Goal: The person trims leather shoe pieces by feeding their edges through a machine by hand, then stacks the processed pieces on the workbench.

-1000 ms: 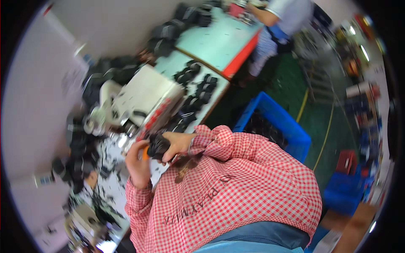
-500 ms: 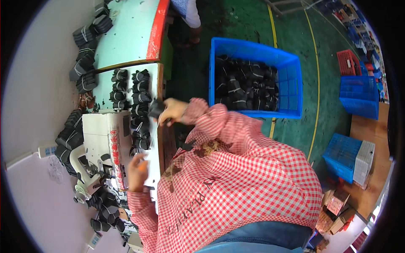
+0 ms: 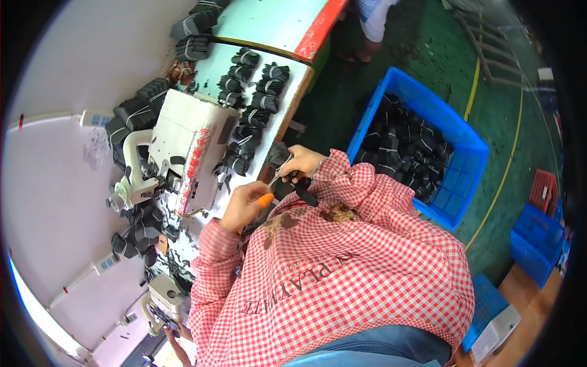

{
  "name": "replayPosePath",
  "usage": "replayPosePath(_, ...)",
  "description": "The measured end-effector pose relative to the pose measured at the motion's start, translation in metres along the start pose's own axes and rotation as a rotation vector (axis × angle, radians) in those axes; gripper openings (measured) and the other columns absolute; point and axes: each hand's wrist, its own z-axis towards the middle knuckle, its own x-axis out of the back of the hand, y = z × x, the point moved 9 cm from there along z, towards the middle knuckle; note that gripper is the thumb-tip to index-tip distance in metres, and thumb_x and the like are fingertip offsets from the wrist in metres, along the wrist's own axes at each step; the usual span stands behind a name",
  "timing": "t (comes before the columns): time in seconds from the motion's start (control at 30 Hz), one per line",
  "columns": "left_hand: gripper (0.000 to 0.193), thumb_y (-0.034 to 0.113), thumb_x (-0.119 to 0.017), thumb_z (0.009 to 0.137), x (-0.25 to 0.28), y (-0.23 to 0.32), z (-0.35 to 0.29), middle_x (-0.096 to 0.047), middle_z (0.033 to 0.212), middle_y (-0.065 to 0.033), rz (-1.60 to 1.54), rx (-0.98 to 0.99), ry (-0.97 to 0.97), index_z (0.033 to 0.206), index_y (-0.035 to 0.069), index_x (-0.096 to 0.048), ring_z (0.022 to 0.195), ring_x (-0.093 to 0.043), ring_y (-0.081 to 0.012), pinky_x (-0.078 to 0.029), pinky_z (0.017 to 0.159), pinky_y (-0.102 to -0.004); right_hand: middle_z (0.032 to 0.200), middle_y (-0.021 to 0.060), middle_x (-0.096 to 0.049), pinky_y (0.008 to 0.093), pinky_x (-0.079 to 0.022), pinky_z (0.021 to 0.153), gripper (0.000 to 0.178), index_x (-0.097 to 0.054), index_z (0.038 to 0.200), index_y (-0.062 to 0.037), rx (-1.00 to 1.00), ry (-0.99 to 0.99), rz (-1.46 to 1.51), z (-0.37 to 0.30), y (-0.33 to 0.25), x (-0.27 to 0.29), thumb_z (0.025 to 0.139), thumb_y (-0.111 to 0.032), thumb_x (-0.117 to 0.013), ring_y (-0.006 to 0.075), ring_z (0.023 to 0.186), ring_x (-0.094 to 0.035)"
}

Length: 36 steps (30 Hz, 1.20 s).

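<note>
My right hand (image 3: 301,164) is closed round a bundle of black flat pieces (image 3: 279,154), held off the near edge of the work table. More loose black pieces (image 3: 304,191) hang below its fingers. From the bundle a thin pale string (image 3: 273,181) runs to my left hand (image 3: 243,205), whose fingers are pinched together at its end. An orange finger cover (image 3: 265,200) is on one finger of that hand. Tied black bundles (image 3: 265,102) stand in two rows on the table (image 3: 291,98), beyond my hands.
A white sewing machine (image 3: 194,131) stands on the table at left, with black bundles (image 3: 136,111) piled behind it. At right on the green floor is a blue crate (image 3: 469,194) holding many bundles. Another person's arm (image 3: 374,24) shows at the top, and another person's hands (image 3: 174,336) at lower left.
My view has turned, so the table and crate are tilted. My right hand has drawn the bundle back from the table, and my left hand has come up close to it.
</note>
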Motion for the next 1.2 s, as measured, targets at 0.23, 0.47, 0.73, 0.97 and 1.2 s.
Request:
replayPosePath(0.23,0.008,0.011,-0.061,0.089,0.029,-0.053,-0.010,-0.047,0.054,0.0041,-0.545,0.207,0.255,0.082,0.007,-0.061,0.040,-0.035,-0.0032,-0.021,0.038,-0.0204,0.084,0.0110,-0.067,0.0268,-0.051,0.054,0.036,-0.060,0.100,0.0045,0.077,-0.153,0.089,-0.010,-0.042,-0.013,0.069,-0.004,-0.075,0.0159,0.065,-0.064)
replayPosePath(0.47,0.013,0.014,-0.065,0.086,0.024,0.020,0.005,-0.056,0.058,-0.0100,0.549,-0.263,0.611,0.084,0.001,-0.064,0.050,-0.054,-0.0164,-0.040,0.048,-0.0297,0.084,0.0132,-0.070,0.0342,-0.053,0.066,0.036,-0.066,0.100,-0.0012,0.393,-0.369,-1.111,0.053,0.006,-0.077,0.067,-0.011,-0.074,0.0197,0.076,-0.066)
replayPosePath(0.73,0.043,0.007,-0.065,0.087,0.062,0.051,-0.045,-0.068,0.094,-0.0178,0.450,-0.488,0.923,0.127,0.003,-0.050,0.078,-0.070,-0.0245,-0.055,0.066,-0.0331,0.079,0.0096,-0.069,0.0274,-0.053,0.045,0.039,-0.061,0.101,0.0053,0.122,0.027,-0.378,0.065,-0.120,-0.042,0.071,-0.014,-0.076,0.0171,0.060,-0.066)
replayPosePath(0.97,0.023,0.012,-0.062,0.089,0.109,-0.248,-0.168,-0.067,0.082,-0.0140,0.210,0.353,1.113,0.110,0.002,-0.061,0.062,-0.067,-0.0216,-0.052,0.051,-0.0298,0.109,0.0231,-0.061,0.0441,-0.047,0.092,0.064,-0.049,0.122,-0.0007,0.379,0.695,-1.411,0.171,-0.255,0.063,0.076,-0.038,-0.072,0.0396,0.103,-0.059)
replayPosePath(1.2,0.029,0.027,-0.073,0.079,0.096,-0.321,-0.188,-0.064,0.077,-0.0131,0.225,0.549,1.215,0.093,0.003,-0.064,0.075,-0.064,-0.0315,-0.050,0.068,-0.0413,0.129,0.0199,-0.049,0.0488,-0.044,0.096,0.071,-0.047,0.127,-0.0052,0.230,0.797,-1.724,0.187,-0.230,0.043,0.075,-0.046,-0.074,0.0387,0.119,-0.048)
